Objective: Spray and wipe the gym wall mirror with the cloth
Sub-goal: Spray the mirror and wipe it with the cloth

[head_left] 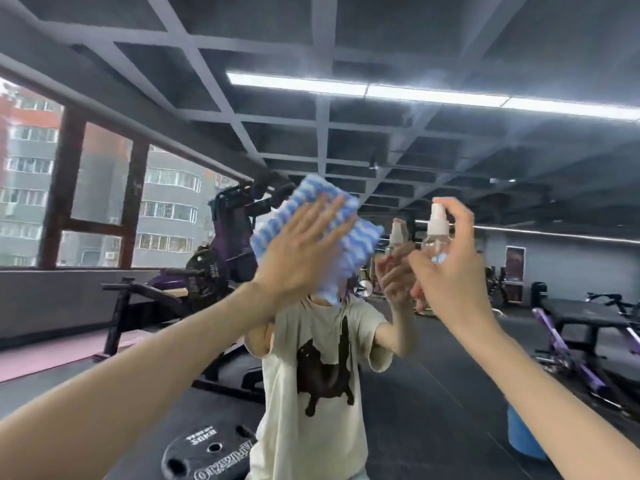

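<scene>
Head view, mirror: we face the mirror (pixel 398 140), which fills almost the whole view and throws the gym back at us.
Head view, left hand: our left hand (pixel 298 251) is raised, fingers straight and spread, palm pressed flat on the cloth.
Head view, cloth: the blue-and-white ridged cloth (pixel 360 247) lies against the glass under that palm, near the middle of the view. Its edges show above and to the right of the fingers.
Head view, right hand: our right hand (pixel 450 278) is curled round the spray bottle, one finger resting on top of the pump head.
Head view, spray bottle: the clear spray bottle (pixel 438 237) stands upright just right of the cloth, close to the glass. Its reflection sits beside it.
Head view, haze: we see a pale haze (pixel 519 133) on the glass above and right of the bottle.
Head view, reflection: a cream T-shirt (pixel 322 358) with a dark print, a purple gym machine (pixel 228 237), windows (pixel 97 188), a ceiling light strip (pixel 415 93) and a weight plate (pixel 207 452) at the bottom.
</scene>
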Action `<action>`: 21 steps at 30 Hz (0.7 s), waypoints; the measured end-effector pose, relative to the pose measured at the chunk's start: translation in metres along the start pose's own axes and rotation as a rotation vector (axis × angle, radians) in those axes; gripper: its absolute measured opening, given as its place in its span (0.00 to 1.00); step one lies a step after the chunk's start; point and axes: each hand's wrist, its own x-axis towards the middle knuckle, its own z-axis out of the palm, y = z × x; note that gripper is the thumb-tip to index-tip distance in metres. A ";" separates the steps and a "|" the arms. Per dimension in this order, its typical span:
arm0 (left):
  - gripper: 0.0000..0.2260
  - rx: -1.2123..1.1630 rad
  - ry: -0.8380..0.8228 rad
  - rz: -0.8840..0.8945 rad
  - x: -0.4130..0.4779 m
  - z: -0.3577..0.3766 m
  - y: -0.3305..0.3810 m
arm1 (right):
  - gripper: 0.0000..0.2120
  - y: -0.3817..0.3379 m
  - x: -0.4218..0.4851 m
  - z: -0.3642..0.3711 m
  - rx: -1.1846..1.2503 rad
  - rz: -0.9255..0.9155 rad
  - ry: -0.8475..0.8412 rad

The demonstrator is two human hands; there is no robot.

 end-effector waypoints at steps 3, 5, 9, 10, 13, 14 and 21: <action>0.22 0.069 -0.204 0.578 -0.015 0.002 0.026 | 0.28 -0.001 -0.002 -0.005 -0.062 0.002 -0.027; 0.23 0.229 -0.101 0.439 0.015 -0.007 -0.010 | 0.29 -0.004 0.000 -0.012 -0.124 -0.026 -0.050; 0.25 0.099 0.083 -0.622 0.076 -0.032 -0.066 | 0.30 -0.006 0.009 -0.034 -0.110 -0.017 -0.021; 0.26 0.049 0.095 -0.651 0.078 -0.029 -0.053 | 0.30 -0.005 0.009 -0.037 -0.103 -0.006 -0.013; 0.26 0.095 0.031 -0.126 0.052 0.002 0.015 | 0.30 0.004 0.004 -0.042 -0.075 0.035 -0.002; 0.25 0.095 -0.038 0.134 0.036 0.007 0.034 | 0.30 0.008 0.001 -0.041 -0.076 0.057 -0.006; 0.25 0.163 -0.086 0.083 0.095 -0.015 -0.026 | 0.28 0.016 0.009 -0.034 -0.120 0.122 -0.024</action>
